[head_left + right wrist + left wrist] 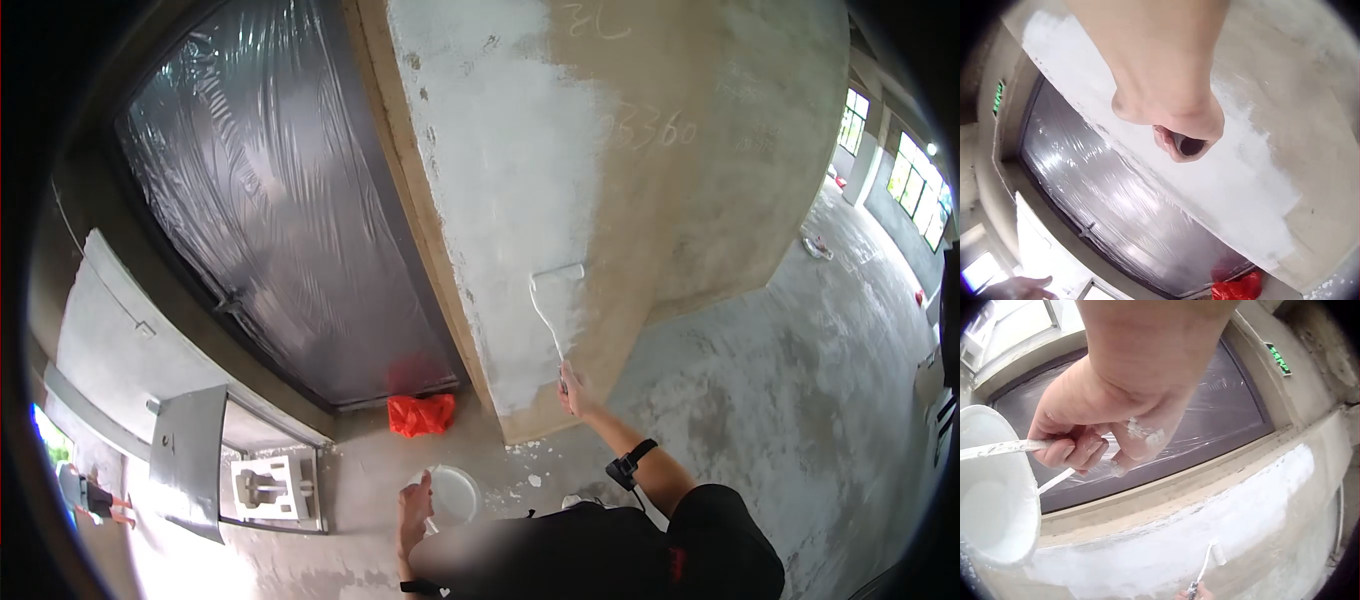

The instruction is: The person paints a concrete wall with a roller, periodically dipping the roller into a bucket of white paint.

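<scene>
My right hand [574,390] grips the handle of a paint roller [558,271], whose sleeve lies against the wall [520,180] within a white-coated stretch. In the right wrist view the fingers curl around the roller's handle [1191,146]; its sleeve is hidden there. Low on the left, my left hand [413,508] holds a white bucket [458,497] by its bail. The bail [1000,448] passes through the curled fingers in the left wrist view, with the bucket hanging tilted beside them. White smears mark the left thumb and palm.
A doorway covered in plastic sheeting [270,190] adjoins the wall's left edge. On the floor below lies a red plastic bag [420,414], with white splashes [534,481] nearby. Further left are a grey panel [190,460] and a person [95,495].
</scene>
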The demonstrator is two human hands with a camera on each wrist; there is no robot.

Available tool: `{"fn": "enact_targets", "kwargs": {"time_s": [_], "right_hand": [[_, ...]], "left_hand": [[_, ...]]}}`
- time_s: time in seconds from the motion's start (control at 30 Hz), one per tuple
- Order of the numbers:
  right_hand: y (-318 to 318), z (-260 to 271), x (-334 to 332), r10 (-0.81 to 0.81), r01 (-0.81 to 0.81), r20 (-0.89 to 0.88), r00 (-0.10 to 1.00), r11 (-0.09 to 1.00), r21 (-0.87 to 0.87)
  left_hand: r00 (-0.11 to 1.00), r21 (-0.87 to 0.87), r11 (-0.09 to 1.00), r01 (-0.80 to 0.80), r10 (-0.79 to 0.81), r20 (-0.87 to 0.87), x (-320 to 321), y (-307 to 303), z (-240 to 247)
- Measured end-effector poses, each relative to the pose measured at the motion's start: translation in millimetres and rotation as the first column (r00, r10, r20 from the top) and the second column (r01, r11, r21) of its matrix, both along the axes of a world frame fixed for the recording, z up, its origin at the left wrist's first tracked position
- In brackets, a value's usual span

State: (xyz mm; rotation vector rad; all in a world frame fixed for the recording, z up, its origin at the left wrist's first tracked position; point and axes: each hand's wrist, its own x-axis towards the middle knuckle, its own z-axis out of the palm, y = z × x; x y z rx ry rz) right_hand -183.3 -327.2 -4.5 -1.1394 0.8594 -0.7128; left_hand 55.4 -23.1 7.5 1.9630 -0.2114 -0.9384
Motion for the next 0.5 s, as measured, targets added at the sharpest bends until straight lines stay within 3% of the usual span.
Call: {"fn": "enact_targets", "kwargs": {"time_s": [0.13,0.2,0.33,0.43,0.5], "right_hand": [[11.1,-31.6,-7.3,-0.005,0.01,-0.063,0.998,0.997,0.079],[16.0,-52.4,-11.5,-0.05,0.045,-0.145,0.988,0.998,-0.041],[20.6,-90.0,-14.0,-0.041,0.059,-0.225,0.973,0.995,0.074],[30.1,-130.0,-17.1,-0.008,0.031,-0.318,0.948,0.997,0.07],[34.8,-162.3,-21.8,0.004,0.055,-0.305,0.952,0.982,0.183]], "left_hand": [[1.0,0.041,0.999,0.009,-0.009,0.005,-6.3,5.4,0.4],[1.0,0.048,0.999,-0.001,0.001,-0.001,-5.7,7.9,-3.8],[1.0,0.016,1.0,0.007,-0.007,-0.015,-10.8,13.1,0.1],[1.0,0.045,0.999,0.015,-0.014,-0.012,-11.8,17.5,-2.6],[1.0,0.061,0.998,0.019,-0.018,-0.023,-14.2,20.2,-1.8]]}}
